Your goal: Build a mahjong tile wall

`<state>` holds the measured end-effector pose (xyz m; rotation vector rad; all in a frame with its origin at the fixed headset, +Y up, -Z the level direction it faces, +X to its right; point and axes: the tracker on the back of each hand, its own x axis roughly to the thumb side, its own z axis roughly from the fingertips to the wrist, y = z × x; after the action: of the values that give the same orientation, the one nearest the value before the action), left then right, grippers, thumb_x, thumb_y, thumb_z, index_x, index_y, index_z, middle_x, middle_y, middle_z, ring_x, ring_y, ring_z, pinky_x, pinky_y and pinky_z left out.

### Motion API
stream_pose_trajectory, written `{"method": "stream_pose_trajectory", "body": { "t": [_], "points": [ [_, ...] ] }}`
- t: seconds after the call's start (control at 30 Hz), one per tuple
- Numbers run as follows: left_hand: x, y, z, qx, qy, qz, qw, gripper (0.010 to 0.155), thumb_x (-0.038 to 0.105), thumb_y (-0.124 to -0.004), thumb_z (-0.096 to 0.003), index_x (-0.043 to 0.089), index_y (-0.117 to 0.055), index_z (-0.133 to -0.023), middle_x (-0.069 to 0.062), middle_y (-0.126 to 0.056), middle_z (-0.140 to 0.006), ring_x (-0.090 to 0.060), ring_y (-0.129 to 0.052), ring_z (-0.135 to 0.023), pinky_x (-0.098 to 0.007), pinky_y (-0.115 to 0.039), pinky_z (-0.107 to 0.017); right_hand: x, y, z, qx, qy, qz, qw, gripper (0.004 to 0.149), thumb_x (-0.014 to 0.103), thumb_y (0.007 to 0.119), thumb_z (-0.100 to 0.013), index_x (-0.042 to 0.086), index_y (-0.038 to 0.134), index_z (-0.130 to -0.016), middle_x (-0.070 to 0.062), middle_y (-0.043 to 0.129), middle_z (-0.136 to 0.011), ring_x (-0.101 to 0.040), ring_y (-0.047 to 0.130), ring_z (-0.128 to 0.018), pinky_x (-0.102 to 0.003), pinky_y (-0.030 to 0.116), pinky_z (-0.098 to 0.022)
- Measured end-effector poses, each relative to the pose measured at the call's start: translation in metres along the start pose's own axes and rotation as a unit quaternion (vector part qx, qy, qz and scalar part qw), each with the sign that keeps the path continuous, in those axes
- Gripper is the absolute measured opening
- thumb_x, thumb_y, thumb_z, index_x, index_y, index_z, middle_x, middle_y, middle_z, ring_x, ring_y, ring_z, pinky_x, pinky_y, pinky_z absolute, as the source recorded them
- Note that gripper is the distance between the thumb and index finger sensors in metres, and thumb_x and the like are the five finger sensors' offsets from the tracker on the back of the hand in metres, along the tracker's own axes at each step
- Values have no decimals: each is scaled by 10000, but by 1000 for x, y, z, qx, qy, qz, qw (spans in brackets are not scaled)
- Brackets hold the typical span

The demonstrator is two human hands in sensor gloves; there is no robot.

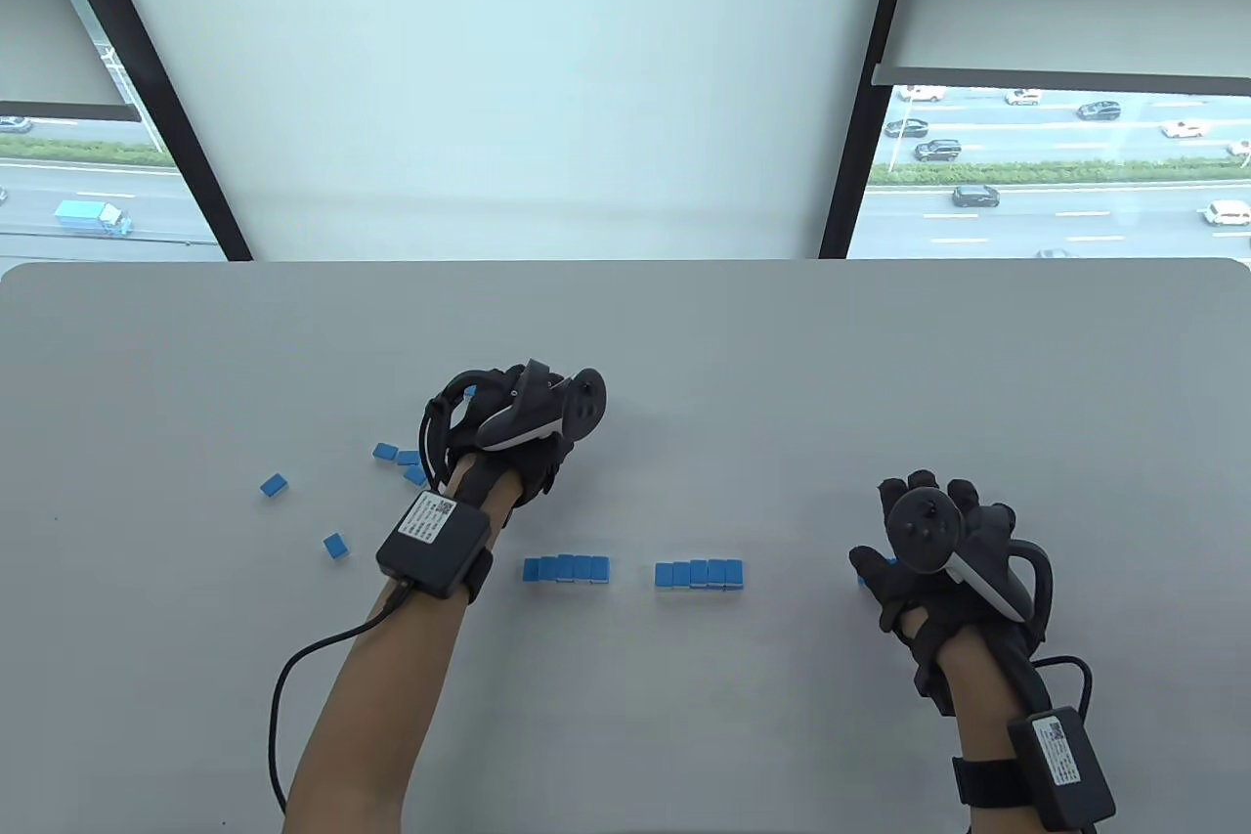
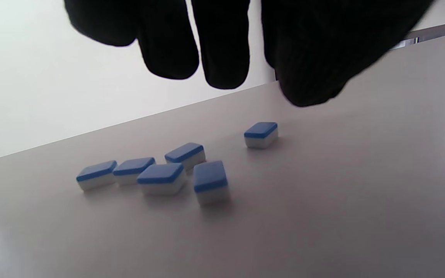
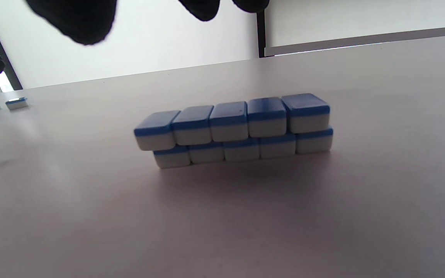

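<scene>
Two wall sections stand on the bench [image 1: 625, 326] between the hands: one section [image 1: 568, 568] just right of the left forearm, a second section [image 1: 699, 574] nearer the right hand. The right wrist view shows the second section as two courses of five tiles, blue backs up, the top course shifted slightly off the bottom one. The left hand [image 1: 508, 438] hovers above the loose tiles [image 2: 160, 173], fingers [image 2: 222, 50] hanging relaxed and straight, holding nothing; one single tile [image 2: 261, 134] lies directly under the fingertips, apart from the cluster. More strays [image 1: 277, 484] lie further to the left of that hand. The right hand [image 1: 938, 550] rests low on the bench with fingers spread; a tile [image 1: 865, 575] shows at its thumb side, but whether it is pinched cannot be told. Judgement: the step in hand is gathering loose tiles for a further section. The next move calls for lowering the left hand onto the single tile, pinching it by its short sides, and carrying it clear of the standing sections without knocking the offset top course.
</scene>
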<state>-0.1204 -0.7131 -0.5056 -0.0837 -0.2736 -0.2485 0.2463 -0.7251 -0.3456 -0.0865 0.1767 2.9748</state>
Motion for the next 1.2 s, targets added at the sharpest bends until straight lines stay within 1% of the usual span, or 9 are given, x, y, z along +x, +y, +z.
{"method": "stream_pose_trajectory", "body": {
  "t": [0.13, 0.23, 0.4, 0.6, 0.7, 0.8, 0.97, 1.1, 1.2],
  "points": [
    [8, -19, -24, -37, 2, -16, 999, 692, 451, -890, -380, 496, -595, -1004, 95, -733, -1074, -289, -722, -969, -582, -607, -719, 0, 0, 0, 0, 1, 4, 1000, 807, 601, 676, -418, 223, 370, -1062, -79, 268, -1120, -473, 210, -970, -671, 150, -603],
    [14, -25, -31, -38, -2, -37, 999, 673, 441, -891, -375, 500, -620, -989, 118, -784, -1023, -267, -745, -946, -571, -615, -716, 0, 0, 0, 1, 1, 4, 1000, 806, 600, 676, -418, 224, 370, -1062, -78, 269, -1121, -474, 210, -970, -671, 150, -603],
    [18, -23, -32, -22, -5, -60, 998, 589, 455, -887, -365, 432, -726, -930, 141, -892, -874, -222, -826, -855, -544, -658, -693, 0, 1, 1, 4, 2, 4, 1000, 805, 599, 677, -419, 223, 371, -1062, -80, 269, -1120, -474, 209, -970, -672, 148, -603],
    [24, -19, -20, -26, -8, -65, 998, 592, 445, -894, -366, 300, -761, -924, 61, -919, -835, -242, -871, -798, -566, -692, -662, 0, 1, 0, 3, 2, 4, 1000, 805, 600, 677, -419, 224, 372, -1062, -79, 269, -1121, -474, 210, -970, -671, 150, -603],
    [23, -8, -3, -7, -18, -42, 999, 590, 430, -899, -372, 258, -771, -922, 34, -920, -831, -262, -880, -781, -578, -700, -649, 0, 1, 0, 5, 2, 2, 1000, 805, 600, 677, -418, 222, 372, -1061, -79, 268, -1120, -474, 210, -970, -671, 149, -603],
    [19, 9, 19, 20, -29, -46, 998, 594, 429, -903, -374, 243, -774, -923, 26, -920, -829, -263, -887, -772, -579, -709, -641, 0, 0, 0, 4, 0, 0, 1000, 805, 599, 676, -419, 224, 371, -1062, -80, 268, -1121, -474, 210, -970, -672, 149, -603],
    [4, 39, 71, 68, -40, -29, 996, 597, 427, -905, -376, 220, -783, -923, 18, -935, -807, -264, -908, -742, -577, -728, -627, 1, 1, 0, 5, -5, -2, 1000, 805, 600, 676, -419, 224, 371, -1062, -78, 267, -1121, -473, 209, -970, -671, 149, -603],
    [-9, 54, 112, 100, -42, -11, 994, 598, 424, -910, -374, 208, -795, -919, 16, -952, -789, -262, -922, -728, -575, -737, -623, 3, 2, -1, 7, -8, -3, 1000, 803, 600, 676, -419, 226, 372, -1061, -79, 268, -1121, -473, 209, -970, -671, 149, -603],
    [-20, 59, 139, 118, -36, 3, 992, 595, 424, -911, -375, 208, -799, -919, 16, -953, -789, -261, -923, -728, -575, -736, -625, 4, 2, -1, 7, -10, -3, 1000, 804, 600, 676, -419, 224, 372, -1062, -79, 267, -1121, -473, 210, -970, -671, 149, -603]
  ]
}}
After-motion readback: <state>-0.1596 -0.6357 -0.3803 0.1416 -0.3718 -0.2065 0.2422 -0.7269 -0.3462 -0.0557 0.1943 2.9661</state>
